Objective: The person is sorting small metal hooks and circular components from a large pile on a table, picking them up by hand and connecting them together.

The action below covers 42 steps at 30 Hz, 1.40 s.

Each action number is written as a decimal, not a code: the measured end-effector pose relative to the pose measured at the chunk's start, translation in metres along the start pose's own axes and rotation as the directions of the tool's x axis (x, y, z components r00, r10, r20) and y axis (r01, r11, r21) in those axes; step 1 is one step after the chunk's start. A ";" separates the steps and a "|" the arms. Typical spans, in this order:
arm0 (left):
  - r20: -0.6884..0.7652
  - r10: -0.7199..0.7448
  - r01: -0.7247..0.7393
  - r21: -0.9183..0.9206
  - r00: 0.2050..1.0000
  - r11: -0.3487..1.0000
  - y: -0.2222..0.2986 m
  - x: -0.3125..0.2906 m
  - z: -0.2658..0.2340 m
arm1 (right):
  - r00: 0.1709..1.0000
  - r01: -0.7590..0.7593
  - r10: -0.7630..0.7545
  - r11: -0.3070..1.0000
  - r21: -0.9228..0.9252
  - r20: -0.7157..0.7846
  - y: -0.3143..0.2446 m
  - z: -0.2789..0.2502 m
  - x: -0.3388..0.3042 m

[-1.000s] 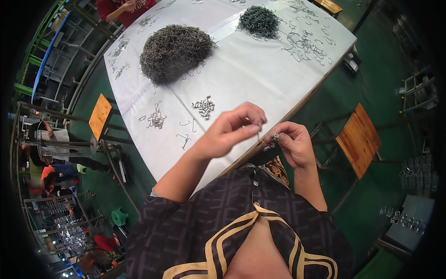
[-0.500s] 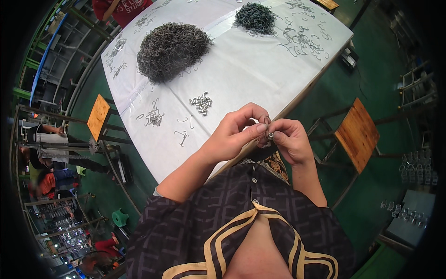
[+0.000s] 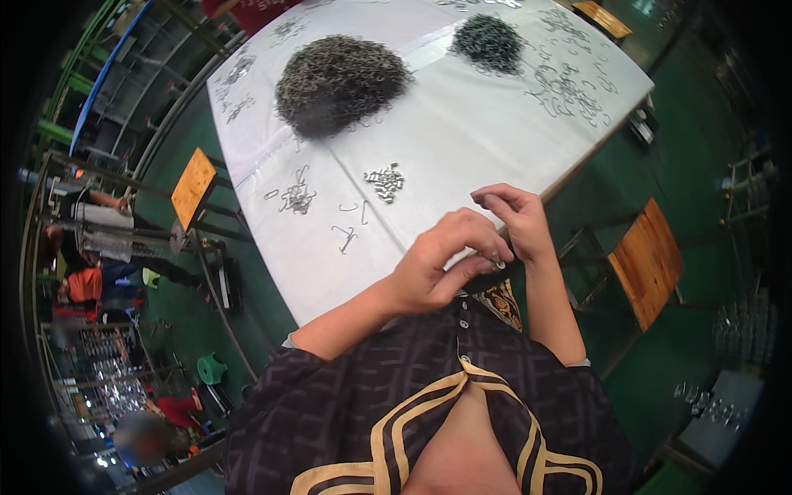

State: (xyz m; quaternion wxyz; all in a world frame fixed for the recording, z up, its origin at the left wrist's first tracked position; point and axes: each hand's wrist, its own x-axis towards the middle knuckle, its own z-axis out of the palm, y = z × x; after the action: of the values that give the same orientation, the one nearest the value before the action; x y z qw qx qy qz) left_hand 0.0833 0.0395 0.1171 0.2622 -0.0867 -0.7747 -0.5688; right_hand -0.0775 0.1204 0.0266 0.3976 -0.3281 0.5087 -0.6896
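My left hand [image 3: 450, 257] is closed in a pinch near the table's front edge, with a small shiny metal piece [image 3: 500, 265] showing at its fingertips. The rest of that piece is hidden by the fingers. Just beyond and to the right, my right hand [image 3: 525, 221] is apart from the left, its fingers stretched toward the table and holding nothing I can see. Nearest on the white tabletop lies a small heap of short silvery metal sleeves [image 3: 385, 183]. To its left are a few loose wire hooks [image 3: 346, 238] and a small cluster of bent wire pieces [image 3: 297, 198].
A big mound of dark wire hooks [image 3: 338, 82] and a smaller dark heap [image 3: 488, 44] stand farther back on the white table [image 3: 445, 124]. Scattered hooks [image 3: 569, 91] lie at far right. Wooden stools [image 3: 648, 262] flank the table. A person in red [image 3: 257, 12] is at the far edge.
My hands have come apart: the right has moved up and opened, while the left has moved slightly down and right, still pinching a small metal piece. The whole view has shifted a little.
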 end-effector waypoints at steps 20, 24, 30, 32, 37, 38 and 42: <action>-0.147 0.020 -0.014 0.045 0.989 0.999 0.010 -0.020 -0.004 | 0.926 0.376 -0.211 0.450 -0.810 0.313 0.093 0.077 0.142; -0.186 0.040 -0.033 0.040 0.982 0.999 0.010 -0.023 0.001 | 0.924 0.381 -0.237 0.483 -0.789 0.301 0.083 0.074 0.138; -0.183 -0.014 0.019 0.026 0.983 0.999 0.003 -0.025 0.005 | 0.992 0.115 -0.059 0.806 -0.581 0.115 0.053 0.060 0.118; -0.186 -0.013 0.016 0.019 0.982 1.000 0.002 -0.024 0.007 | 0.995 0.035 0.010 0.891 -0.452 0.098 0.042 0.051 0.106; -0.184 -0.041 0.036 -0.033 0.982 0.999 0.006 -0.021 0.010 | 0.990 -0.112 0.122 0.985 -0.129 0.073 0.009 0.041 0.074; -0.182 -0.039 0.037 -0.014 0.982 0.999 0.006 -0.021 0.011 | 0.987 -0.143 0.148 0.987 -0.073 0.065 0.004 0.040 0.069; -0.177 -0.042 0.047 0.024 0.983 0.999 0.005 -0.023 0.013 | 0.983 -0.168 0.164 0.985 0.039 0.085 -0.013 0.034 0.049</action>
State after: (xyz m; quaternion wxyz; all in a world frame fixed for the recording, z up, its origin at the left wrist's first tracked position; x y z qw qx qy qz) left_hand 0.1008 0.0570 0.1068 0.3183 -0.0148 -0.7581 -0.5690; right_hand -0.0740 0.0638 0.0507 0.4816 -0.3032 0.5014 -0.6517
